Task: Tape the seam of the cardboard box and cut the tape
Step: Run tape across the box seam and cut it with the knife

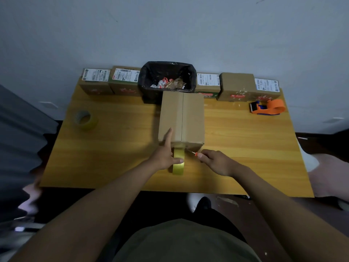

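Observation:
A plain cardboard box [192, 118] stands in the middle of the wooden table [117, 148], its top seam running away from me with a strip of tape along it. A yellowish tape roll [178, 168] stands on edge just in front of the box, its tape running up to the box's near face. My left hand [164, 156] grips the roll, thumb across it, index finger stretched onto the box top. My right hand [215, 161] holds a small orange-handled cutter [192, 152] with its blade tip at the tape by the box's lower front edge.
A second tape roll [85, 119] lies at the table's left. An orange tape dispenser [268, 107] sits at the right rear. A black-lined bin [167, 78] with scraps stands behind the box, flanked by a row of labelled cartons [236, 86] along the wall.

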